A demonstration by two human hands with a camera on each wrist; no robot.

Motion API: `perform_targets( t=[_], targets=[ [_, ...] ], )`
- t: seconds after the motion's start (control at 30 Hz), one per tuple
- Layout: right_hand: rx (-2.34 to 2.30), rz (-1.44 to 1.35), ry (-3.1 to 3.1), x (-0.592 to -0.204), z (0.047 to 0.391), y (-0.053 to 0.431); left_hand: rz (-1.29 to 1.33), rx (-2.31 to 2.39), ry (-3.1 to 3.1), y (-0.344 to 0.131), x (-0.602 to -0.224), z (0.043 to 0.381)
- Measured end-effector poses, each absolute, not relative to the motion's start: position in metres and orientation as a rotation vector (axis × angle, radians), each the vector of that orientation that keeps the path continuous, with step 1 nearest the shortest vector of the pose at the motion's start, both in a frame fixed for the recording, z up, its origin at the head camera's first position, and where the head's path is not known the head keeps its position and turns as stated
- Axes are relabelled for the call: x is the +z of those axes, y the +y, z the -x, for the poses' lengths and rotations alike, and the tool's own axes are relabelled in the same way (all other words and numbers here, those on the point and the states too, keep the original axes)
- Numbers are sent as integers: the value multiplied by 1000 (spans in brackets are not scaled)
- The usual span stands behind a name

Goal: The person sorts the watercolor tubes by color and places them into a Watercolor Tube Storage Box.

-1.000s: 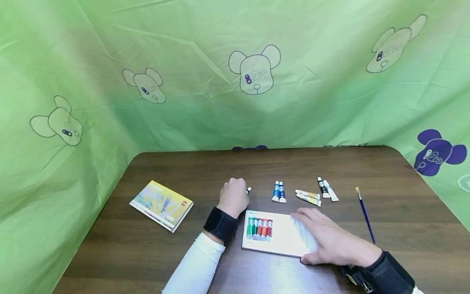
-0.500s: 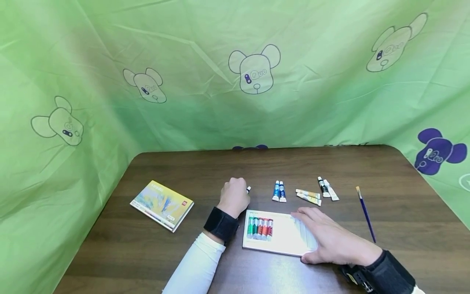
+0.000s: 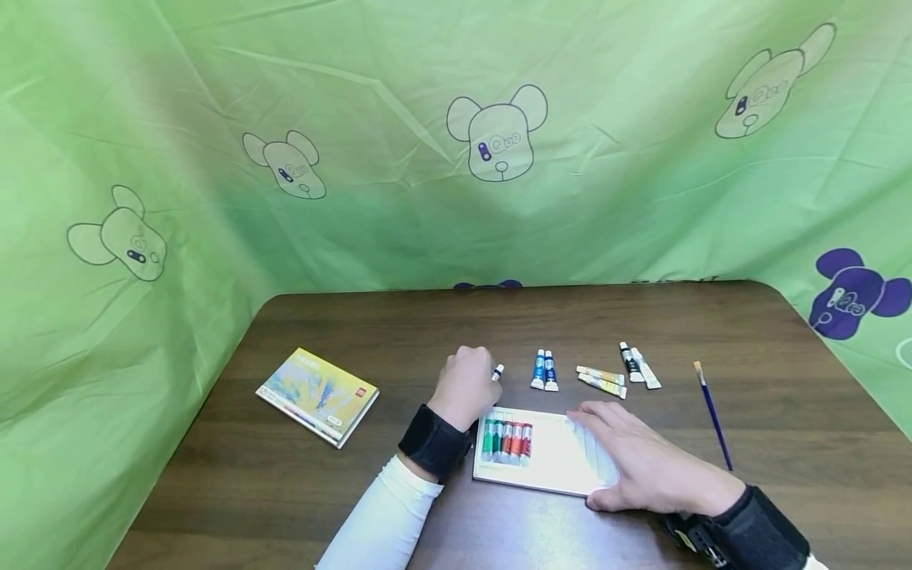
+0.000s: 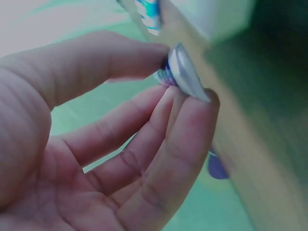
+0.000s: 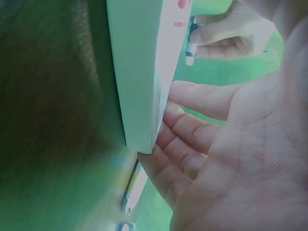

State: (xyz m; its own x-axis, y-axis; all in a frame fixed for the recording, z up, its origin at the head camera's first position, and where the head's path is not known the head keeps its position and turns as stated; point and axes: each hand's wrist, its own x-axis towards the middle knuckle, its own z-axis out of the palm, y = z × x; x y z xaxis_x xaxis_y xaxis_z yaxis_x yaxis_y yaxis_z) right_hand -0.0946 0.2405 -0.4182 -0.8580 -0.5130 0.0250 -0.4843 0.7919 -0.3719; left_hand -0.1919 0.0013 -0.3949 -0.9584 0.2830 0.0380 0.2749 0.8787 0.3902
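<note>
In my left hand [image 3: 466, 386] I pinch a small paint tube [image 3: 498, 372] between thumb and fingertips, just beyond the left far corner of a white paint tray [image 3: 563, 451]. The left wrist view shows the tube's flattened silvery end [image 4: 188, 77] at the fingertips. Green and red paint tubes [image 3: 507, 442] lie side by side in the tray's left part. My right hand [image 3: 641, 463] holds the tray's right end, thumb at the near corner and fingers over the top. Against the tray edge [image 5: 137, 86], the right wrist view shows several fingers.
Behind the tray lie two blue tubes [image 3: 544, 370], two yellowish tubes [image 3: 602, 381] and a black tube [image 3: 630, 362] beside a white one [image 3: 646, 368]. A blue-handled paintbrush [image 3: 715, 418] lies at right, a yellow illustrated box [image 3: 318, 396] at left.
My left hand has shifted to the right with the tube, closer to the tray, and more of the tube shows. My right hand keeps its place on the tray.
</note>
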Motion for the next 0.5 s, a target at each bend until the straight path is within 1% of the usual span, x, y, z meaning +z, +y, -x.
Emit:
perform_targets(
  t=[0.23, 0.5],
  targets=[
    [-575, 829, 2907, -420, 95, 242, -551, 597, 2978, 18, -384, 167],
    [-568, 870, 2933, -421, 95, 244, -618, 561, 3033, 30, -387, 146]
  ],
)
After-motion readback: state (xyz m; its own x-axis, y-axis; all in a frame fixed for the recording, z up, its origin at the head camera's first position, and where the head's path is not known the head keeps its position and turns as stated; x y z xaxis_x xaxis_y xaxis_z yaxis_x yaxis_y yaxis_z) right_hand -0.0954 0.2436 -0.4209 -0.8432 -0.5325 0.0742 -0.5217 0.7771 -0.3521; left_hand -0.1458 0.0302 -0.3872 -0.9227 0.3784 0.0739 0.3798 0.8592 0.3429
